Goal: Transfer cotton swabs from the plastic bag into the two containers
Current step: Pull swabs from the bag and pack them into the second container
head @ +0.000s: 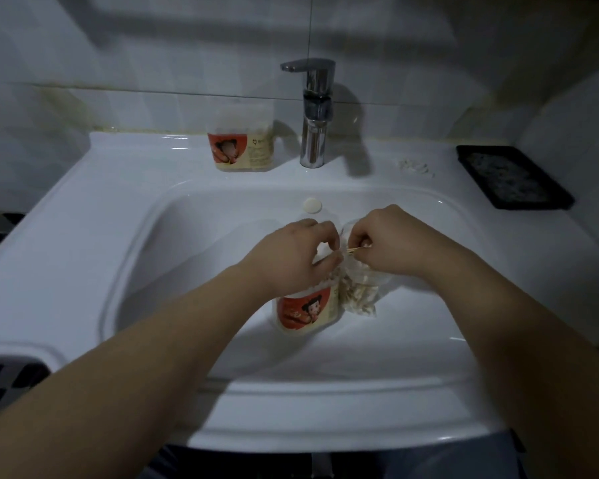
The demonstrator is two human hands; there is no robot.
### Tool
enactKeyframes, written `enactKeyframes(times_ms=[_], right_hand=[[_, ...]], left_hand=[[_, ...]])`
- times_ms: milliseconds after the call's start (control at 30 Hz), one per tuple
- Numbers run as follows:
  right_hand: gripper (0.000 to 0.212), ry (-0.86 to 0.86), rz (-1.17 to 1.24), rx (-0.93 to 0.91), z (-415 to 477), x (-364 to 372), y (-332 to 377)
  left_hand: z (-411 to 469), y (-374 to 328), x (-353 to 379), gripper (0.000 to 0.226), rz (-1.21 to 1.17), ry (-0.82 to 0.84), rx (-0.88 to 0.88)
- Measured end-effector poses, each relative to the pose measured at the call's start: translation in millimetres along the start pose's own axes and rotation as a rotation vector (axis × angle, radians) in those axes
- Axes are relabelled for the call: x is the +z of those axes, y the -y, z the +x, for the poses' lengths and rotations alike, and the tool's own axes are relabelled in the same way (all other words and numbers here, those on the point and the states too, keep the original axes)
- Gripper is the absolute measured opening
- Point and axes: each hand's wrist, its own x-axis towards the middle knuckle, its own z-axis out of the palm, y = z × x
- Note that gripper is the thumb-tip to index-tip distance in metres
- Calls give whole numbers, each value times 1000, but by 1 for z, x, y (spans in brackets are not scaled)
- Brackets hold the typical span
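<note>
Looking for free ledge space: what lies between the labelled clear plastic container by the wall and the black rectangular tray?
Head view: a chrome metal faucet, then a few small whitish bits.

So one container (pixel 241 146) sits on the surface's (pixel 83 216) back edge, just left of the faucet (pixel 313 133), tray (pixel 512 176) at the back right corner. Other container (pixel 305 312) is mid-basin (pixel 187 271), plastic bag (pixel 377 271) holding cotton swabs (pixel 357 299) touching its right side.

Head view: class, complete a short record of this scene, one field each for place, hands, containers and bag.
Place: white sink, faucet behind
Left hand: grips near container in the basin
Right hand: pinches cotton swabs at top of plastic bag
Far container: on ledge, left of faucet
Black tray: ledge, far right
</note>
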Motion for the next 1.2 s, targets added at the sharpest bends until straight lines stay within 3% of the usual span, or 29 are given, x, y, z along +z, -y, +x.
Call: enactKeyframes(times_ms=[133, 367, 500, 767, 933, 1033, 1200], right_hand=[[16, -9, 38, -48, -4, -2, 6], [21, -99, 66, -39, -9, -14, 8], [16, -241, 294, 38, -10, -20, 0], [10, -327, 482, 105, -6, -15, -3], [9, -396, 664, 164, -5, -20, -5], [8, -383, 862, 185, -6, -25, -4], [11, -288, 1202, 137, -9, -27, 3]], left_hand=[[2, -2, -3, 9, -113, -79, 35], [2, 1, -7, 30, -25, -35, -92], [-1, 4, -10, 30, -58, 35, -153], [0, 3, -7, 27, -163, -1, -243], [0, 5, -5, 30, -217, 69, -310], [3, 2, -5, 30, -422, 44, -440], [8, -9, -25, 29, -1312, -16, -659]])
